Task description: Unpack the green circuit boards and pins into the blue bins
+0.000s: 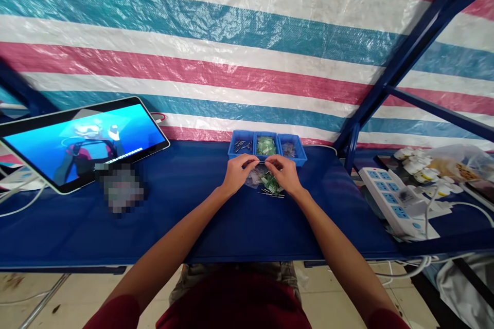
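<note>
My left hand (240, 170) and my right hand (284, 170) meet in front of three blue bins, fingertips pinched on the two ends of a thin metal rod (262, 162). Below and between them lie a pile of green pieces (270, 183), some clear plastic pieces (252, 179) and several thin rods (272, 194) on the blue table. The left bin (230, 149) contains thin rods, the middle bin (266, 134) green pieces, and the right bin (302, 155) small clear pieces.
A tablet (92, 139) showing a diver leans at the left, with a blurred patch beside it. At the right, beyond a blue metal frame (386, 79), are a power strip (389, 198), white bottles (426, 175) and cables. A striped sheet (216, 51) hangs behind.
</note>
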`<state>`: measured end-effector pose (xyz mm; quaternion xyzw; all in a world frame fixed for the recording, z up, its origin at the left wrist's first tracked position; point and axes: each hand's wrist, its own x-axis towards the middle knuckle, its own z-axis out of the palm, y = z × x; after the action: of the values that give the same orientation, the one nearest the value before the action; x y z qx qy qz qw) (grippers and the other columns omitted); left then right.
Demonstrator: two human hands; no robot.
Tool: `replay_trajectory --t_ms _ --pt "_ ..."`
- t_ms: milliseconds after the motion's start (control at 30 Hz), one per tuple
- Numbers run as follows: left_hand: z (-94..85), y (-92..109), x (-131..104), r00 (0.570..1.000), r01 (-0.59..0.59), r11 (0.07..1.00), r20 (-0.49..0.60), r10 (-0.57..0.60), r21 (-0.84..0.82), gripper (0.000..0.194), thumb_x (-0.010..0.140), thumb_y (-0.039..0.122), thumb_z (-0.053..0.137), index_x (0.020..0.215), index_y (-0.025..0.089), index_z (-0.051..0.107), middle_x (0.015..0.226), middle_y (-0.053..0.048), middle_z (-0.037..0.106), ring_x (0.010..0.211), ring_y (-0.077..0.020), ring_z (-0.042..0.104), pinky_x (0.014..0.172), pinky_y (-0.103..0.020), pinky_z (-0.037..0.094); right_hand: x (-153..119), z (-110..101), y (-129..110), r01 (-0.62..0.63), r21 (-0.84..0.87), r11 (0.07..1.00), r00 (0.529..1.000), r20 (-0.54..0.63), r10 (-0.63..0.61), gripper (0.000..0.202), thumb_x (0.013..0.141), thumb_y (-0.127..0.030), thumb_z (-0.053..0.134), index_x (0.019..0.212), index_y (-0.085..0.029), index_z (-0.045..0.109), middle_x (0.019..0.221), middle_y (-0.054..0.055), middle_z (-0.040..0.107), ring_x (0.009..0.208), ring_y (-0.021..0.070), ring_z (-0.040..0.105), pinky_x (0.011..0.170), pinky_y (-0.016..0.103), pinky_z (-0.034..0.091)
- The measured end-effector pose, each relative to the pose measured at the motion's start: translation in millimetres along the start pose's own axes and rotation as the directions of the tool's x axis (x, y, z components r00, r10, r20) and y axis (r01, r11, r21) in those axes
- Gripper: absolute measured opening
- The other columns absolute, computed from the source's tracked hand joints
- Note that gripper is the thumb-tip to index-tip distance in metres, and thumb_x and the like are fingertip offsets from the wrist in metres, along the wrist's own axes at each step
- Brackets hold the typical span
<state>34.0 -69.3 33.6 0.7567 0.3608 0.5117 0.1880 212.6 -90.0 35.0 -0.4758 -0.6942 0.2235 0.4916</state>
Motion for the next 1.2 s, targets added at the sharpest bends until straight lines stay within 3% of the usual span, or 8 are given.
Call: replay_trajectory --t_ms 167,467,867,1200 --pt "1.1 2.0 -0.7 1.0 -0.001 1.0 -0.019 0.0 -0.027 0.022 0.087 0.035 0.058 0.084 0.018 0.07 0.081 -0.004 0.071 0.072 -0.0153 0.065 0.067 -0.025 0.053 0.1 0.2 1.1 0.005 -0.006 1.0 1.0 -0.004 -0.005 0.022 0.084 -0.038 0.055 0.082 -0.018 0.065 0.074 0.004 0.066 0.054 0.0136 0.055 0.055 0.026 0.046" --pt "3.7 3.2 -1.4 0.984 0.176 0.963 0.009 -0.178 -0.203 0.027 0.083 0.041 0.061 0.084 0.016 0.07 0.083 -0.006 0.071 0.067 -0.0164 0.066 0.059 -0.025 0.053 -1.5 -1.9 -3.0 -0.013 0.006 1.0 1.0 0.005 0.013 0.031 0.087 -0.046 0.051 0.079 -0.018 0.063 0.068 0.002 0.061 0.052 0.0137 0.054 0.056 0.027 0.045" --pt "2.1 5.7 -1.5 0.971 0.237 0.95 0.032 -0.236 -0.204 0.036 0.086 0.044 0.055 0.067 0.015 0.061 0.058 0.001 0.058 0.052 -0.0101 0.054 0.053 -0.021 0.045 -2.8 1.7 -4.4 0.004 0.062 0.998 1.0 0.027 -0.005 0.026 0.084 -0.043 0.055 0.081 -0.018 0.062 0.068 0.001 0.06 0.054 0.0131 0.053 0.056 0.026 0.044" --pt "6.0 -0.2 -3.0 0.974 0.213 0.938 -0.017 -0.226 -0.274 0.029 0.08 0.042 0.066 0.086 0.015 0.073 0.084 -0.007 0.072 0.064 -0.015 0.064 0.053 -0.023 0.05 -2.5 0.5 -3.3 0.007 0.004 1.0 0.999 0.046 -0.008 0.031 0.09 -0.045 0.047 0.078 -0.02 0.06 0.057 -0.002 0.054 0.05 0.0136 0.053 0.055 0.026 0.042"
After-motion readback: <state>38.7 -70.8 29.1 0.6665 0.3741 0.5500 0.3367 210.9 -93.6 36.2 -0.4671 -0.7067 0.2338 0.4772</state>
